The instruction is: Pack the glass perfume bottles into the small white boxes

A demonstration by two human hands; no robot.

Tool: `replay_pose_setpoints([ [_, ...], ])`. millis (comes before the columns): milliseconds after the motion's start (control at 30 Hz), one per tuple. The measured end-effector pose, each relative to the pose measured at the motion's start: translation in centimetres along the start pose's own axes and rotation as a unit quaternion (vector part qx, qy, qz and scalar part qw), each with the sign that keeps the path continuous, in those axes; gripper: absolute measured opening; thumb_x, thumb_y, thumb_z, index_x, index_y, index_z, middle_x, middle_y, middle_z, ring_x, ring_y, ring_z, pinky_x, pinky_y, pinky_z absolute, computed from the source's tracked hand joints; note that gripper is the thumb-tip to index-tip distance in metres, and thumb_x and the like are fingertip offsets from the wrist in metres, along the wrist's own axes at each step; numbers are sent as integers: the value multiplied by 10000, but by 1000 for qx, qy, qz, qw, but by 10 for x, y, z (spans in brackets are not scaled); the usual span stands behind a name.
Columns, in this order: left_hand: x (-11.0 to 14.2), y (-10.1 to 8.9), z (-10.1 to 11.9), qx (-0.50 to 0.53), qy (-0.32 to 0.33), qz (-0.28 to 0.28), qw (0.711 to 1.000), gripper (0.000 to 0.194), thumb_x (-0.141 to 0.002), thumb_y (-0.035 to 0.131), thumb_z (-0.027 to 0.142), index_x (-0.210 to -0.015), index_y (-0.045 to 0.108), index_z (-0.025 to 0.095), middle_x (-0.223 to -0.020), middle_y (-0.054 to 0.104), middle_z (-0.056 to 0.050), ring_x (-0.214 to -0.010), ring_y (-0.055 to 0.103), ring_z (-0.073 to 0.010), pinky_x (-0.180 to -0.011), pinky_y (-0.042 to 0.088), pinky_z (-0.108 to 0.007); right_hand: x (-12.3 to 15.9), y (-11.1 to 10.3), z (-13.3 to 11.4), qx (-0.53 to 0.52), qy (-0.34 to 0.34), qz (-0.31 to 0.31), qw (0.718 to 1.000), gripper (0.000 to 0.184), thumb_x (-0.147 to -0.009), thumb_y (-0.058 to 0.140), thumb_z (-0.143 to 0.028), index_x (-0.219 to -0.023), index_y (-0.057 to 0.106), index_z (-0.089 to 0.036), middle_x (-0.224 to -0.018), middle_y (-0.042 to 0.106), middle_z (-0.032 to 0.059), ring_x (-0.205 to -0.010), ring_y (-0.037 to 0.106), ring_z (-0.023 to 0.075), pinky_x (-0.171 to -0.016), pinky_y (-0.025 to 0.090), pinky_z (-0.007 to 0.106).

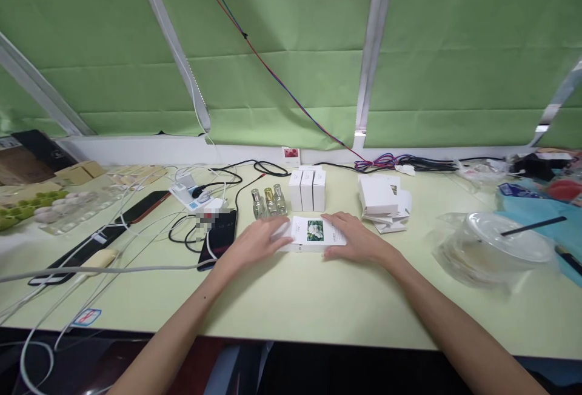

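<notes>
My left hand (260, 238) and right hand (352, 237) had their fingers clamped on opposite ends of a white box (314, 231), on the table (318, 310) just in front of the bottles (271, 203). They partly hid its ends; its small print was unreadable.

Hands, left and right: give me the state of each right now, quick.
Left hand: holding the left end of the white flower-print box.
Right hand: holding the right end of that same box.
</notes>
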State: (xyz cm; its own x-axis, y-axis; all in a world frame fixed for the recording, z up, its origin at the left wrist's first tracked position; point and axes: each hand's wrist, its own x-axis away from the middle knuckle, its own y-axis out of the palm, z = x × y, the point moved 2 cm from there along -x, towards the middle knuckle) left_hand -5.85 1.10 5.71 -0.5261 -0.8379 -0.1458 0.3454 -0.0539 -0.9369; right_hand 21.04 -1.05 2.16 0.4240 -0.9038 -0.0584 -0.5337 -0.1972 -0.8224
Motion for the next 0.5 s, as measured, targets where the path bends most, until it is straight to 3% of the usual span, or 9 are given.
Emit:
replay_pose_setpoints([
  [100, 3, 3, -3, -10, -7, -41, 999, 539, -930, 521, 567, -1337, 601, 223, -1381, 638, -115, -1219, 621, -335, -1015, 461, -418, -1, 0, 3, 2, 13, 3, 1000, 918, -782, 697, -660, -1536, 361, -259, -1368, 519, 140, -1288, 462, 356, -1058, 400, 477],
  [200, 7, 2, -7, -24, -10, -71, 997, 643, -858, 622, 600, -1374, 571, 220, -1504, 519, -134, -1318, 543, -356, -1065, 434, -433, -2, -2, 5, 7, 22, 27, 999, 866, -764, 722, -637, -1487, 408, -278, -1299, 551, 128, -1201, 535, 339, -978, 452, 456],
  [333, 16, 1, -5, -50, -16, -90, 995, 643, -812, 708, 497, -1380, 552, 239, -1522, 474, -144, -1184, 630, -357, -961, 499, -421, -3, -8, 6, -7, 21, 71, 997, 871, -730, 752, -628, -1447, 426, -258, -1271, 562, 125, -1147, 578, 322, -952, 468, 447],
  [500, 26, 1, 9, -91, 6, -81, 993, 430, -910, 596, 434, -1295, 598, 243, -1342, 609, -138, -1007, 693, -324, -823, 515, -382, -6, -14, 7, -93, 40, 129, 986, 971, -643, 828, -579, -1446, 407, -232, -1416, 505, 137, -1265, 509, 342, -1035, 423, 472],
])
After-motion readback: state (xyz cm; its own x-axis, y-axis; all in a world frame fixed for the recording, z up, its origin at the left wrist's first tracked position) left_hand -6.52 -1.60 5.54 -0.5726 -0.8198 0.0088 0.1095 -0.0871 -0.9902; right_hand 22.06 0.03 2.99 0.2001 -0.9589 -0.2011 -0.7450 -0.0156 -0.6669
